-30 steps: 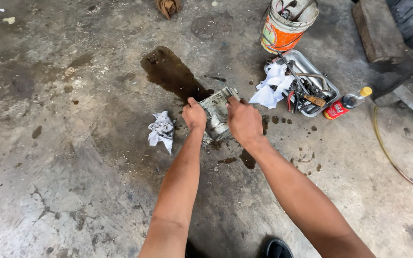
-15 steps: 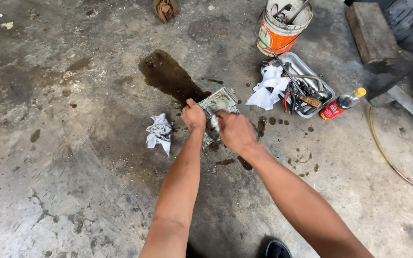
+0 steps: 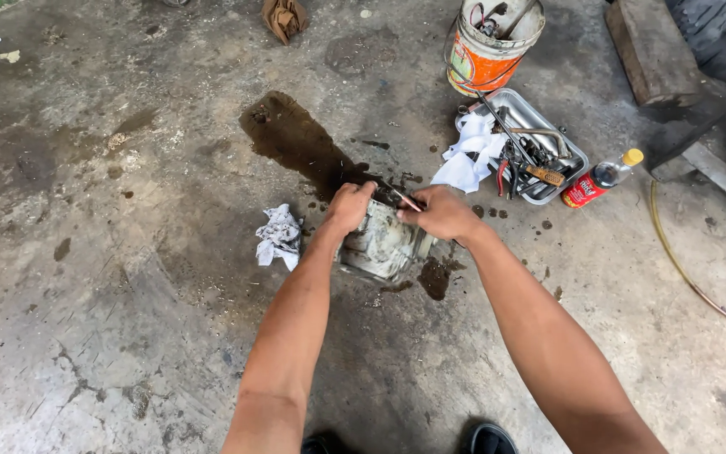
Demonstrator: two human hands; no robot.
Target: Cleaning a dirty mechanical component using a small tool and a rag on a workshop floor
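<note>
Both hands are on the grimy metal casing [image 3: 384, 245] that sits on the concrete beside the dark oil stain [image 3: 296, 143]: my left hand [image 3: 349, 207] grips its top edge to steady it, while my right hand [image 3: 440, 213] pinches a thin tool [image 3: 403, 198] into the top, which I judge wants careful prying next.

Floor: bare grey concrete floor [image 3: 111, 319], cracked, stained and gritty throughout.
Stain: dark wet patch [image 3: 291, 139] spreading across the centre, with small dark spots nearby.
Upper right: wooden block [image 3: 653, 50] lying on the floor beside dark sheeting.
Right edge: thin yellowish hose [image 3: 686, 269] curving over the concrete.
Light: even, diffuse daylight; shadows soft.
</note>
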